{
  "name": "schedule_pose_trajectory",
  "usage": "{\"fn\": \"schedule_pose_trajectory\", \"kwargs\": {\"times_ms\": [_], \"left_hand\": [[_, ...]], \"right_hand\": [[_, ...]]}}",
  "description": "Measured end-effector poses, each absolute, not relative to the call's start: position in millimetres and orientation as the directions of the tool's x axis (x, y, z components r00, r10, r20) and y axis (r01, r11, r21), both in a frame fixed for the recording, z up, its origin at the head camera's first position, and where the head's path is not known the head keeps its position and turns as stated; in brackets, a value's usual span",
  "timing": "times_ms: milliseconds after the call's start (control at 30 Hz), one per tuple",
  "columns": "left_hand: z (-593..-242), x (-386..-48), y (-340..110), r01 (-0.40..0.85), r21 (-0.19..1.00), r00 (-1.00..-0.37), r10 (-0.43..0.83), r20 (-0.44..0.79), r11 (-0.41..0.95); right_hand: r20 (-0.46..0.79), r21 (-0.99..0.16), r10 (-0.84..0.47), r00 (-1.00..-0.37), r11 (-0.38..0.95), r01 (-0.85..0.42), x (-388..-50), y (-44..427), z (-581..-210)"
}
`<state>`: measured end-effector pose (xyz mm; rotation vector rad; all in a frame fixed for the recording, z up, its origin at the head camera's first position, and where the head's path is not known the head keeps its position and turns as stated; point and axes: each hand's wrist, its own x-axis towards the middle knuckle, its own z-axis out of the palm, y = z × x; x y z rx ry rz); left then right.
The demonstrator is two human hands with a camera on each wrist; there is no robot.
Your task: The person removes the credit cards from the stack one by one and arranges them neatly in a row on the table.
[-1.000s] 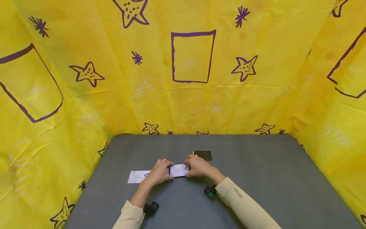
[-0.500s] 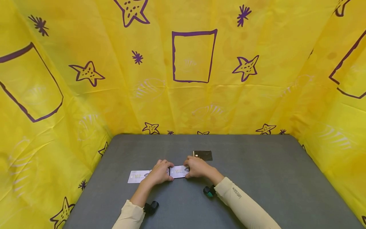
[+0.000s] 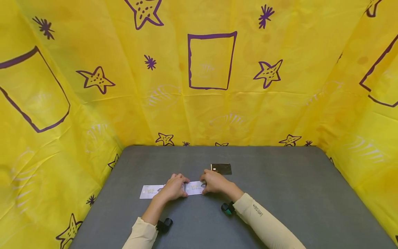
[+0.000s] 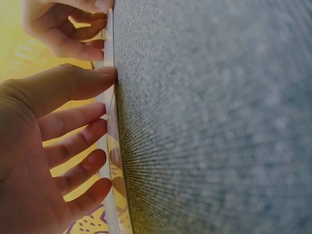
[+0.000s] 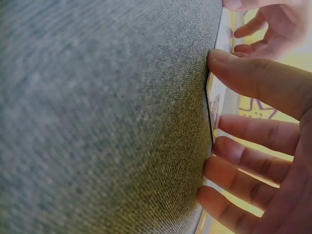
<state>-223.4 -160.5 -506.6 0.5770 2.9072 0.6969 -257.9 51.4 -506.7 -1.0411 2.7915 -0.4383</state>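
Three white cards lie in a row in the head view: a left card (image 3: 150, 192), a middle one mostly hidden by my left hand, and a right card (image 3: 194, 187) with "VIP" lettering. My left hand (image 3: 174, 187) grips the middle card, thumb at its near edge and fingers at its far edge, beside the seam with the right card. At the right card's other end, my right hand (image 3: 215, 182) holds it between thumb and fingers. Both wrist views show the left hand (image 4: 53, 141) and right hand (image 5: 263, 131) low, with thumbs touching the card edges.
A black card (image 3: 222, 168) lies just beyond my right hand on the grey table (image 3: 280, 193). Yellow patterned cloth (image 3: 205, 110) hangs behind the table and along both sides.
The right card has come slightly nearer to me, and the dark strip under its near edge has gone. My right hand has shifted very little; my left hand stays almost still.
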Motion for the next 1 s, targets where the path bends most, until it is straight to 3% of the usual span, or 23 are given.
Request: {"fn": "schedule_pose_trajectory", "kwargs": {"times_ms": [1000], "left_hand": [[-507.8, -224.5, -161.2, 0.322, 0.459, -0.925, 0.379, -0.035, 0.828]], "right_hand": [[0.018, -0.331, -0.641, -0.767, 0.720, -0.610, -252.6, 51.1, -510.7]]}}
